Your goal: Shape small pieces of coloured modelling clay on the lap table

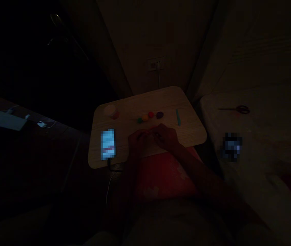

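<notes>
The scene is very dark. Both my hands rest together on a small light wooden table (186, 131). My left hand (138, 140) and my right hand (166, 136) have curled fingers that meet around a small reddish lump (152, 129), which I cannot make out well. Just beyond them lies a row of small clay balls: green (139, 120), orange (144, 118), red (151, 114) and purple (160, 114). A thin teal stick (178, 117) lies to the right of the balls.
A lit phone (108, 144) lies at the table's left with a cable hanging off the edge. A small pale tub (110, 110) stands at the back left. Scissors (239, 109) lie on the bed to the right. A wall socket (155, 64) is behind.
</notes>
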{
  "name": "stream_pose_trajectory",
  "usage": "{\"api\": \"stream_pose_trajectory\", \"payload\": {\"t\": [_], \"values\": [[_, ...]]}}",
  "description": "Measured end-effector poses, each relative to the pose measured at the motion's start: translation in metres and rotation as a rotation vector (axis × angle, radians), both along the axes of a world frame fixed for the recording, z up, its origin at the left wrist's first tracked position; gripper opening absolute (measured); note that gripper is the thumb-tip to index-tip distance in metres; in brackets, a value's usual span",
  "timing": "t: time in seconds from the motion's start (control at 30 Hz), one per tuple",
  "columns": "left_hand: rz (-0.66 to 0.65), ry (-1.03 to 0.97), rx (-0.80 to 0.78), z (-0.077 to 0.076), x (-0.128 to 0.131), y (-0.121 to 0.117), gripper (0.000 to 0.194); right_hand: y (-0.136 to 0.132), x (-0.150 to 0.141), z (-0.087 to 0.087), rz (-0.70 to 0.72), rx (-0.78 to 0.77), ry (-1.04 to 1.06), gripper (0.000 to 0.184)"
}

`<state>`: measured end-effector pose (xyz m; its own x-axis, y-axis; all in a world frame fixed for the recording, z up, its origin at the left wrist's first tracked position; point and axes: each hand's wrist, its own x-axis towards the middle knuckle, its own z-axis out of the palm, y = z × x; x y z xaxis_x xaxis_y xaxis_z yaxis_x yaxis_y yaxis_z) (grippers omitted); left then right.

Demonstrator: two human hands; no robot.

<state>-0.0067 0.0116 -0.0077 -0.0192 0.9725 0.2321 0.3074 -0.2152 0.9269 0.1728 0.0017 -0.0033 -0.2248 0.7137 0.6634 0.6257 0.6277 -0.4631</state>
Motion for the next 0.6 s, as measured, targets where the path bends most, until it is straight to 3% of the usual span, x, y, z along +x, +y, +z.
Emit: {"api": "stream_pose_trajectory", "payload": {"t": [0.3,0.6], "values": [[0.047,-0.076,-0.006,0.0031,0.0020,-0.0007,0.013,-0.0007,-0.0001,0.0002,-0.005,-0.011,-0.014,0.012],[-0.032,-0.003,0.065,0.0004,0.0001,0.0003,0.017,0.0001,0.0003,-0.0018,-0.005,-0.015,-0.011,0.014]]}}
